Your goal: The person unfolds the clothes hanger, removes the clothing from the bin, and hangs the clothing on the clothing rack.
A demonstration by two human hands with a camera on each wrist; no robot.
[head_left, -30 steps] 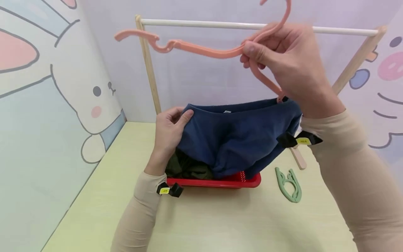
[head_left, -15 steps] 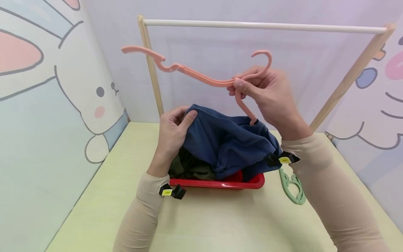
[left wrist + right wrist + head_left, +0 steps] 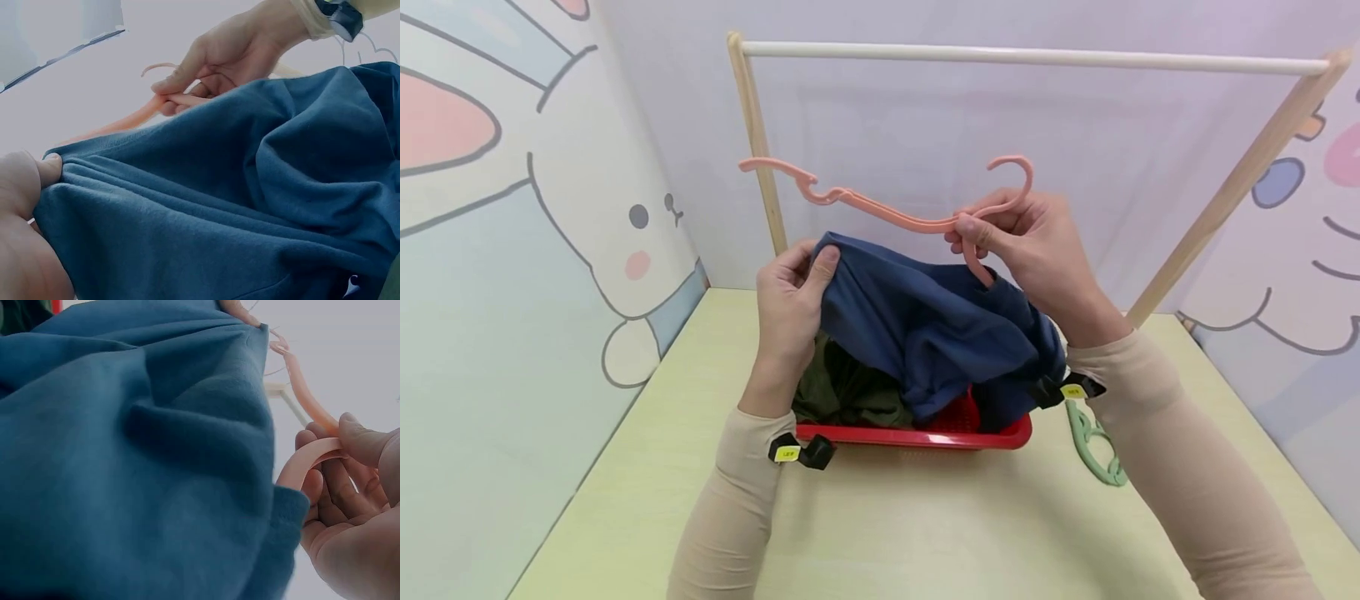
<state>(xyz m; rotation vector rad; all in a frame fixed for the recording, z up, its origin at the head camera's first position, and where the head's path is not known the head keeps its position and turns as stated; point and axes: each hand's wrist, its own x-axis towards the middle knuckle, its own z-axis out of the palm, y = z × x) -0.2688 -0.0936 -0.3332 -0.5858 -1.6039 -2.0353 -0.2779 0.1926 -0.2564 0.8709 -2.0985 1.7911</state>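
A navy blue garment with a waistband [image 3: 917,308] hangs bunched over the basket. My left hand [image 3: 790,304] pinches its upper left corner between thumb and fingers, and the pinch also shows in the left wrist view. A pink plastic hanger [image 3: 895,215] is in my right hand [image 3: 1030,250], gripped near the base of its hook. One arm of the hanger reaches up and left, above the garment's top edge. Its other arm runs down inside the garment's opening at the right, where the end is hidden by cloth. In the right wrist view the garment [image 3: 156,456] drapes beside the gripping fingers.
Under the garment stands a red basket [image 3: 895,437] holding dark green cloth [image 3: 853,392]. A green folding hanger [image 3: 1097,450] lies to its right on the table [image 3: 910,525], partly behind my right sleeve. A rack with a white rail [image 3: 1030,57] and wooden posts stands behind.
My right hand has come down and left with the hanger, whose lower arm now sits deeper in the garment. The garment's right side has lowered and bunched, while my left hand keeps its pinch.
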